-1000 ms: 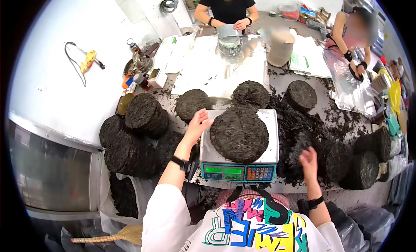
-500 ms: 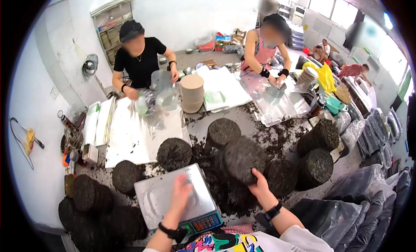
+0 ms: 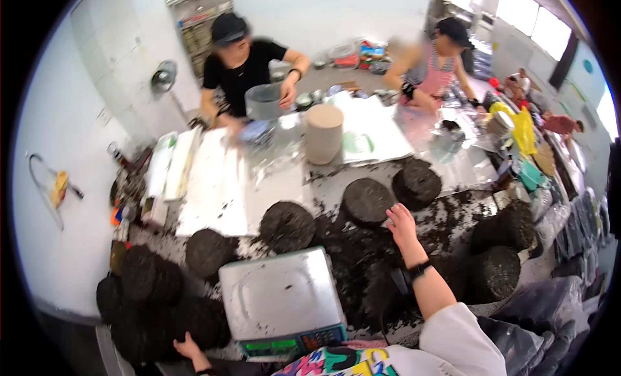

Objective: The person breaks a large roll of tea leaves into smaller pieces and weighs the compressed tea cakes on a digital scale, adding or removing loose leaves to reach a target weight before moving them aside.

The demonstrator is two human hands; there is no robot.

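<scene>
My right hand [image 3: 403,228] reaches over the table with its fingers apart and nothing in them. Its fingertips are beside a round dark block [image 3: 367,201] of packed, soil-like material. A similar dark block [image 3: 417,182] stands just behind. At the lower left, my left hand [image 3: 188,347] has its fingers spread against a dark block [image 3: 202,321] at the edge of a pile; part of the hand blends into the dark surface. Between my arms is a digital scale [image 3: 281,295] with a bare metal plate, a few crumbs and a lit green display.
More dark blocks [image 3: 286,226] stand around the scale, amid loose dark crumbs. Across the table, one co-worker [image 3: 249,78] handles a clear container [image 3: 264,101]; another [image 3: 443,72] works over plastic sheeting. A beige cylinder [image 3: 323,135] stands mid-table. Black bags [image 3: 537,305] pile up at right.
My right hand has let go of a dark block, which now stands farther back. My left hand has moved from above the scale down to the left pile. The camera view has shifted.
</scene>
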